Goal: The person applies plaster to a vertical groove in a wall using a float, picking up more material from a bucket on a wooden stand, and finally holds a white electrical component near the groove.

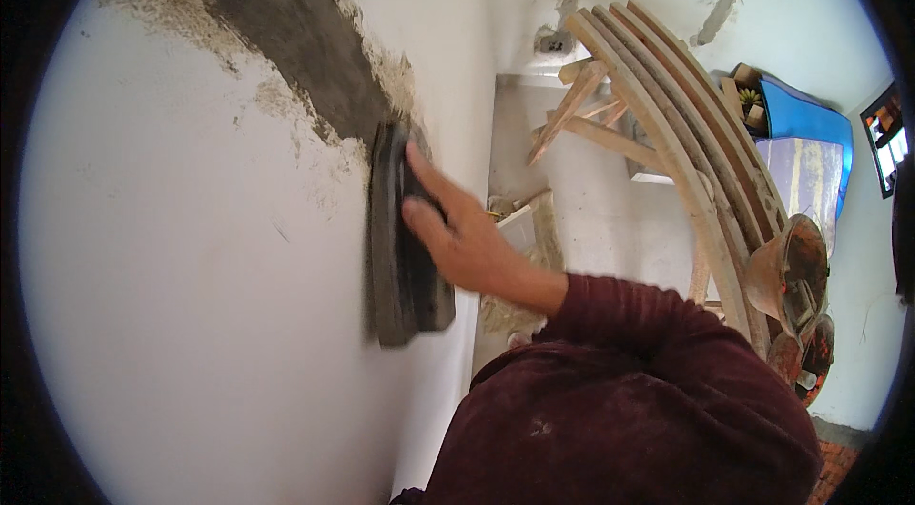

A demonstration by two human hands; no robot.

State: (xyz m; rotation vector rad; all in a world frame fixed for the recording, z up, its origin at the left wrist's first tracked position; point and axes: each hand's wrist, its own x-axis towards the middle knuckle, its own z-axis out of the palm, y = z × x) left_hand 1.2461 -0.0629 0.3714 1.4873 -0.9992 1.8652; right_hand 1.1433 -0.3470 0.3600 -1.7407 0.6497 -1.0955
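Note:
My right hand (477, 243) grips a dark plastering float (389, 267) by its back. Index finger and thumb show on the near side; the other fingers are hidden. The float stands nearly upright with its face against the white wall (200, 314). Its upper end meets the bottom of a wide band of grey mortar (286, 24) that slants down from the upper left. Rough, sandy smears edge the band on both sides. A dusty maroon sleeve (629, 324) covers my right arm. My left hand is out of the picture.
Right of me, long wooden planks (667, 138) lie on a wooden trestle (581, 105). Mortar-stained buckets (777, 267) stand at the planks' near end. Beyond are a blue sheet-like object (815, 119) and an electrical box (553, 45) in the far wall.

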